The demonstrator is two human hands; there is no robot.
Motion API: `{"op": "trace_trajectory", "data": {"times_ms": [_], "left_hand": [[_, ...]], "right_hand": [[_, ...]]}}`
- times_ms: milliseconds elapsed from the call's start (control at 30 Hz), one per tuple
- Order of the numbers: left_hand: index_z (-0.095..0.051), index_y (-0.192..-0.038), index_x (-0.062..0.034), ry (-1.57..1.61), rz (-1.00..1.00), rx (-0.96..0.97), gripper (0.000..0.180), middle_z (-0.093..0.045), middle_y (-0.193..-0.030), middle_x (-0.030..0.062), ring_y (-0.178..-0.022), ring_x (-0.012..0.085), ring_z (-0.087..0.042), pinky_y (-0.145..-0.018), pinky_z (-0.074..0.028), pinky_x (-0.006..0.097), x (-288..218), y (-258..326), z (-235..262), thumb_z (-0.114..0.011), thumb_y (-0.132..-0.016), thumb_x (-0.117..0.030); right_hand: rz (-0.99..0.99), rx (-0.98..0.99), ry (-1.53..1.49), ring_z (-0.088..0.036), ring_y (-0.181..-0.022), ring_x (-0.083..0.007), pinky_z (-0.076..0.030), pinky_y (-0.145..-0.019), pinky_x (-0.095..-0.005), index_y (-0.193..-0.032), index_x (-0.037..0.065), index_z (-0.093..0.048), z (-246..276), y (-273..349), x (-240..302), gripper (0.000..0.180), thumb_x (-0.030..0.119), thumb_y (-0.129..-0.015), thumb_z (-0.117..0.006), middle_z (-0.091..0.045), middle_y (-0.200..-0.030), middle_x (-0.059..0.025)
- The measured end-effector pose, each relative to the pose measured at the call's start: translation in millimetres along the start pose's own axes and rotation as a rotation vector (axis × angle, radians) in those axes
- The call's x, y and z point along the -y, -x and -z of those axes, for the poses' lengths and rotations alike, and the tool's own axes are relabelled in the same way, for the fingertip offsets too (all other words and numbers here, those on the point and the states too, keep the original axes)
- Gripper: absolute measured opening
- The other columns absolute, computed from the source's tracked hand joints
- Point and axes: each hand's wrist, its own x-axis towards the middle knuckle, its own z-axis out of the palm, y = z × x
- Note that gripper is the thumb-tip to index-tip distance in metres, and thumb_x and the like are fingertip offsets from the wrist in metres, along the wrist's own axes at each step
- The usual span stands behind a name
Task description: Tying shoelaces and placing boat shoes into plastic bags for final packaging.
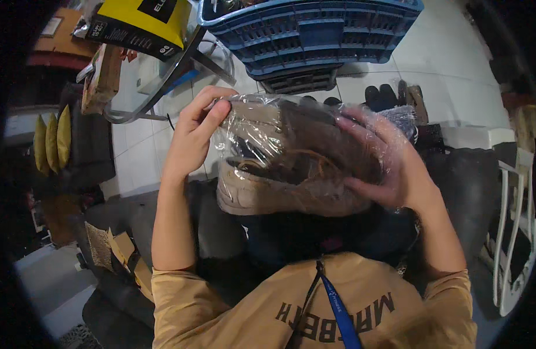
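Note:
A pair of tan and brown lace-up shoes (pixel 279 196) lies in a clear plastic bag (pixel 262 119), held up over my lap. My left hand (pixel 199 129) pinches the bag at its upper left corner, thumb in front and the other fingers curled behind. At the toe end on the right, my right hand (pixel 393 160) grips the shoes, its thumb and fingers spread around them. Shiny plastic lies over part of the right fingers, so whether they are inside the bag I cannot tell. One shoe lies nearer to me, the other behind it.
Beyond the bag stands a blue plastic crate (pixel 314 35) on a dark base. A yellow and black box (pixel 141 26) rests on a metal-framed table at the upper left. Dark footwear (pixel 381 98) lies on the white tiled floor (pixel 437 43). A white rack (pixel 512 227) stands far right.

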Motion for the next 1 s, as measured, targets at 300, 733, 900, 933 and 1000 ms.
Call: {"op": "trace_trajectory", "data": {"times_ms": [300,733,900,933,1000], "left_hand": [[-0.053,-0.143,-0.0066,0.182,0.049,-0.068,0.047,-0.057,-0.137,0.0087,-0.119,0.0151,-0.058,-0.100,-0.046,0.030,-7,-2,1,-0.067,-0.102,-0.025],[-0.037,-0.160,-0.0048,0.076,0.256,-0.014,0.100,-0.043,-0.160,0.0158,-0.141,0.0272,-0.050,-0.120,-0.034,0.040,-52,53,-40,-0.089,-0.078,-0.027],[-0.048,-0.150,-0.0020,0.247,0.279,-0.083,0.066,-0.061,-0.136,0.0100,-0.121,0.0171,-0.058,-0.105,-0.044,0.031,-35,61,-42,-0.076,-0.095,-0.025],[-0.049,-0.148,-0.0013,0.400,0.303,-0.140,0.061,-0.062,-0.131,0.0088,-0.118,0.0158,-0.058,-0.103,-0.044,0.030,-28,60,-43,-0.073,-0.098,-0.027],[-0.050,-0.147,-0.0007,0.556,0.322,-0.191,0.057,-0.063,-0.126,0.0077,-0.114,0.0144,-0.059,-0.101,-0.044,0.029,-21,58,-44,-0.070,-0.100,-0.028]], "right_hand": [[-0.069,-0.039,-0.147,-0.065,-0.115,-0.0394,-0.052,-0.103,-0.0437,-0.141,0.002,-0.057,-13,-2,-10,0.075,0.016,-0.073,-0.086,-0.067,-0.129,-0.0207],[-0.032,-0.330,-0.026,-0.060,-0.126,-0.0425,-0.049,-0.108,-0.0492,-0.138,0.007,-0.060,-24,4,-15,0.066,0.010,-0.076,-0.081,-0.061,-0.137,-0.0200],[-0.011,-0.269,-0.132,-0.059,-0.127,-0.0430,-0.048,-0.109,-0.0499,-0.137,0.011,-0.062,-10,9,-21,0.064,0.011,-0.076,-0.082,-0.060,-0.138,-0.0195],[-0.002,-0.268,-0.139,-0.058,-0.128,-0.0431,-0.048,-0.109,-0.0507,-0.136,0.012,-0.063,-7,11,-22,0.064,0.011,-0.076,-0.083,-0.059,-0.139,-0.0194],[0.044,-0.280,-0.103,-0.058,-0.129,-0.0433,-0.047,-0.109,-0.0516,-0.136,0.014,-0.064,-10,19,-25,0.064,0.011,-0.075,-0.084,-0.059,-0.140,-0.0192]]}}
